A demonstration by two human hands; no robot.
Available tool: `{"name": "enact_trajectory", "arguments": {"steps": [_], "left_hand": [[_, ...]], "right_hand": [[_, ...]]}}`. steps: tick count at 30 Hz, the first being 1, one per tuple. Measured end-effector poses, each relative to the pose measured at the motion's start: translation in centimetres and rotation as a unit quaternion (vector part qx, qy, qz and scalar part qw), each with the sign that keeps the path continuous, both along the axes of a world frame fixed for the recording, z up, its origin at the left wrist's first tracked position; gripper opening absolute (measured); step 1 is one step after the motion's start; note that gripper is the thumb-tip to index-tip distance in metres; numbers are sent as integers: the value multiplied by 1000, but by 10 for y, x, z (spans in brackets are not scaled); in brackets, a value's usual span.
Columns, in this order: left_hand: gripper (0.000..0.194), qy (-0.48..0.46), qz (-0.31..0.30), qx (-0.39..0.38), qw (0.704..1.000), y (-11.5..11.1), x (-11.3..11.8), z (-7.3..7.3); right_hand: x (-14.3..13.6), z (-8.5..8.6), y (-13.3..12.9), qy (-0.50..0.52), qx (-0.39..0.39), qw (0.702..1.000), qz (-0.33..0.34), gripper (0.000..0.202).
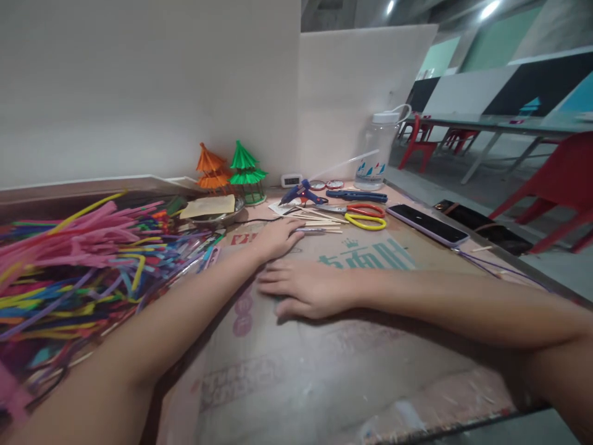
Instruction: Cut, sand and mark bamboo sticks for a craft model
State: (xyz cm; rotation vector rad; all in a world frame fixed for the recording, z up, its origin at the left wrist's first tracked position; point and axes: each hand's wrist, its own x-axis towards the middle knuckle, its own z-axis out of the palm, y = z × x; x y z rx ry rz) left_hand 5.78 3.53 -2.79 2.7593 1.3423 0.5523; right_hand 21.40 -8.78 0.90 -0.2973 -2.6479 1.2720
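Observation:
My left hand (278,239) lies on the cardboard sheet (296,377), its fingers stretched toward several thin wooden sticks (319,217) and a slim pen-like tool (311,230). Whether its fingertips touch that tool I cannot tell. My right hand (310,289) rests palm down on the cardboard, slightly blurred, fingers spread and pointing left, just in front of the left hand. Beyond the sticks are a blue hot glue gun (303,193), scissors (365,216) with red and yellow handles, and a dark blue utility knife (356,196).
Colourful pipe cleaners (88,259) are heaped at left. An orange model pagoda (213,168) and a green one (247,173) stand against the wall. At right are a clear water bottle (372,151), a phone (427,225) with a cable, and red chairs (556,176) beyond the table edge.

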Motion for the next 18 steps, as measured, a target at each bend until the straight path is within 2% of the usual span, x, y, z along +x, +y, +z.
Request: {"name": "enact_trajectory", "arguments": {"steps": [1,2,3,4,5,6,7,8,9,12,15,18], "left_hand": [[45,-1,-1,0,1000,0,1,-1],[45,-3,-1,1,1000,0,2,-1],[44,-6,1,3,1000,-1,3,0],[43,-12,6,7,1000,-2,3,2],[42,-20,14,14,1000,-3,3,5],[42,-29,27,22,999,-4,1,9],[43,-39,41,31,998,-6,-3,14],[44,-47,56,38,997,-8,-9,20],[44,-51,67,40,996,-10,-17,25],[42,-41,65,17,997,-18,-49,33],[44,-21,30,-31,999,-23,-78,26],[41,-29,23,-41,998,-23,-89,13]], "right_hand": [[-4,0,-2,12,30,999,9,48],[-7,-1,-4,2,35,996,80,52],[-8,-1,-6,-16,9,986,168,45],[-9,-2,-6,-32,-35,972,229,34],[-8,-1,-5,-40,-72,976,203,33],[-6,-1,-1,-49,-77,986,138,40],[-3,0,5,-36,-42,998,40,43],[1,0,13,-26,13,999,-31,41],[5,0,22,-31,57,996,-55,40],[16,-4,43,-53,169,984,-26,49],[20,-13,57,-73,233,969,-42,58],[16,-21,69,-108,267,950,-120,62]]}}
